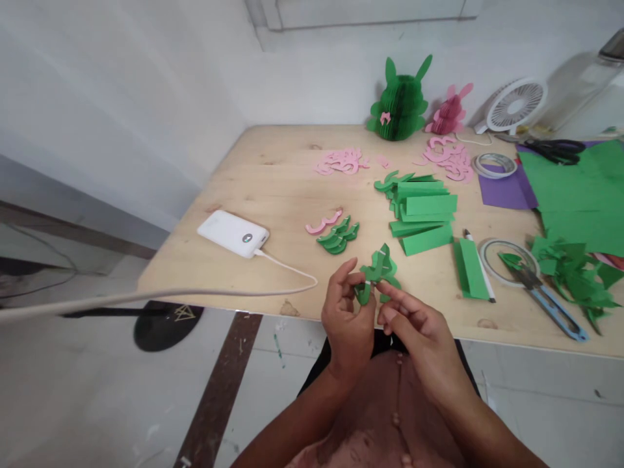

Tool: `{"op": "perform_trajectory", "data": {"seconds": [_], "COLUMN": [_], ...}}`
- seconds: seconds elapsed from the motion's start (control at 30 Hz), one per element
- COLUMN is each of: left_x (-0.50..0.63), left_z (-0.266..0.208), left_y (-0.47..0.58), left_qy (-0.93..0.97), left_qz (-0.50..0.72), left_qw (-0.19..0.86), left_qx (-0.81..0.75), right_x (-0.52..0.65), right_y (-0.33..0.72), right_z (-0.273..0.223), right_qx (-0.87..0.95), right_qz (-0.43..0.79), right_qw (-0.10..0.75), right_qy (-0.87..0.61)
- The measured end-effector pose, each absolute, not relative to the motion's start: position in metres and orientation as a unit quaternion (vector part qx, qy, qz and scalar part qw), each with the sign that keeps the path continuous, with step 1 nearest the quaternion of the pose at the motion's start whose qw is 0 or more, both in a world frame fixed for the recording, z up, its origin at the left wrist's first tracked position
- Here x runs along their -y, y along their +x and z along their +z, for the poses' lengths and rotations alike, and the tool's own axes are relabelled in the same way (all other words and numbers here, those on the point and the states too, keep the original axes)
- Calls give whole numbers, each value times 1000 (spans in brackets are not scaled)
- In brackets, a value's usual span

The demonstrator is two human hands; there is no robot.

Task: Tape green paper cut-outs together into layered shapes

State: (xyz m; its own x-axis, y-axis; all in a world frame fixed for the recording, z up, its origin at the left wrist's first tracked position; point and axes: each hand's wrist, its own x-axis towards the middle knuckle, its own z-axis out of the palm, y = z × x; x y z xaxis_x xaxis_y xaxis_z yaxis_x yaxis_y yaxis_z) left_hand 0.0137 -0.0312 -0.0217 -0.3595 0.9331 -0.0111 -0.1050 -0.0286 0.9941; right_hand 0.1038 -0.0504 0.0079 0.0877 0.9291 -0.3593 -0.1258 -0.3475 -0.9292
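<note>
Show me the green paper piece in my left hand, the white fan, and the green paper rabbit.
Green paper piece (363, 296): head view, on its lower part.
White fan (517, 104): head view, middle of its grille.
Green paper rabbit (400, 107): head view, on its pleated body.

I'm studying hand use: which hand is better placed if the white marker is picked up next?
Probably the right hand: it is nearer the white marker, while the left hand is farther off and holds a green paper piece.
</note>
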Motion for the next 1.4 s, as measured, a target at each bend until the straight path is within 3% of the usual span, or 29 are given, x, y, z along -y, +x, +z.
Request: {"op": "perform_trajectory", "data": {"seconds": [1.13, 1.4], "left_x": [29, 28], "left_z": [-16, -17], "left_y": [11, 12], "left_qy": [354, 355], "left_qz": [594, 591], "left_qw": [483, 481], "left_qx": [-537, -542], "right_x": [58, 59], "right_y": [109, 111], "right_z": [-7, -10], "right_qx": [476, 573], "right_qz": [478, 362], "right_qw": [411, 384], "right_qy": [-614, -627]}}
